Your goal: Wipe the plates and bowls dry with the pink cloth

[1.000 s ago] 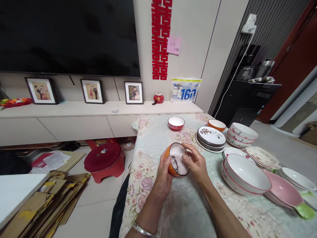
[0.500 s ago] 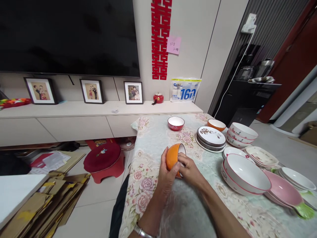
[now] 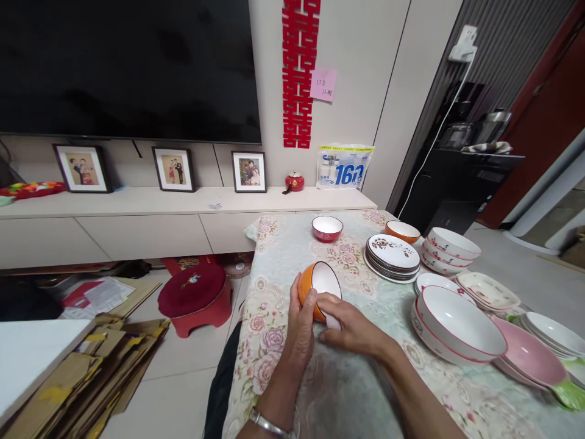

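An orange bowl (image 3: pixel 325 280) with a white inside and dark rim is tilted on its side above the table, its mouth facing right. My left hand (image 3: pixel 299 323) grips its outer wall from the left, thumb near the rim. At the bowl's lower rim, my right hand (image 3: pixel 350 324) is closed on a small white wipe (image 3: pixel 333 322), which looks like tissue or cloth. Beyond the bowl, a red bowl (image 3: pixel 327 229) with a white inside stands upright on the floral tablecloth (image 3: pixel 269 341).
On the right are stacked plates (image 3: pixel 393 251), another orange bowl (image 3: pixel 402 231), white bowls (image 3: pixel 452 244), large pink-rimmed bowls (image 3: pixel 461 323) and a pink dish (image 3: pixel 530 353). A low cabinet (image 3: pixel 137 204) runs behind; a red stool (image 3: pixel 196 299) stands left.
My right hand has come out of the bowl's inside to its lower rim, and the white wipe now shows. The bowl has turned, so more of its inside is visible.
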Demonstrator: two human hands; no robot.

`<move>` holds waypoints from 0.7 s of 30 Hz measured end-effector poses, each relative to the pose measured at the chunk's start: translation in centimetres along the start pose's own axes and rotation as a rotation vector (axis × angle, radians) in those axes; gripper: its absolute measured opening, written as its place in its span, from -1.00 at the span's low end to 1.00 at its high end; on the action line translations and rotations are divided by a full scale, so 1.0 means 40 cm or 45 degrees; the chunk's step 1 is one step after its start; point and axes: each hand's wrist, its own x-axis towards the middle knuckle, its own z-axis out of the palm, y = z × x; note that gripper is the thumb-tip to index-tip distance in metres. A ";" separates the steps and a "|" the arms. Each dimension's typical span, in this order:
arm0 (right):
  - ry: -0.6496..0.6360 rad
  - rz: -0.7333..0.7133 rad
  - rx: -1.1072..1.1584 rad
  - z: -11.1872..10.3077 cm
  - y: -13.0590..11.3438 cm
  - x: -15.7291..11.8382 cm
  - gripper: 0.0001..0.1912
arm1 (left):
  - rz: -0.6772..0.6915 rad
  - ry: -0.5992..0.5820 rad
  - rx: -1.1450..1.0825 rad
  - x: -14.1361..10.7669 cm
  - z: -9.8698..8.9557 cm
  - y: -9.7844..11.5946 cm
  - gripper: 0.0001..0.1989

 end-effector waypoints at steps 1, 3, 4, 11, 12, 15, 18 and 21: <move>0.016 -0.008 -0.129 0.005 0.005 0.001 -0.58 | 0.005 0.013 -0.004 0.002 0.000 -0.001 -0.28; 0.055 -0.005 -0.305 0.015 0.017 0.003 -0.71 | 0.003 0.022 0.007 0.005 0.002 -0.002 -0.26; 0.074 0.004 -0.343 0.020 0.023 0.003 -0.76 | -0.013 0.027 0.013 0.005 0.004 -0.002 -0.24; 0.431 0.184 0.086 0.048 0.018 0.016 -0.90 | -0.022 -0.136 0.074 0.000 0.011 -0.004 0.00; 0.491 0.223 0.211 0.051 0.012 0.019 -0.89 | -0.012 -0.151 0.078 0.000 0.011 -0.006 0.01; 0.540 0.276 0.474 0.054 -0.004 0.023 -0.77 | 0.024 -0.135 0.061 0.000 0.012 -0.009 -0.04; 0.433 0.172 0.355 0.053 -0.008 0.023 -0.68 | 0.010 -0.113 -0.027 -0.003 0.014 -0.007 -0.21; 0.269 -0.004 0.070 0.049 0.005 0.019 -0.64 | -0.006 -0.099 -0.103 -0.005 0.018 -0.003 -0.37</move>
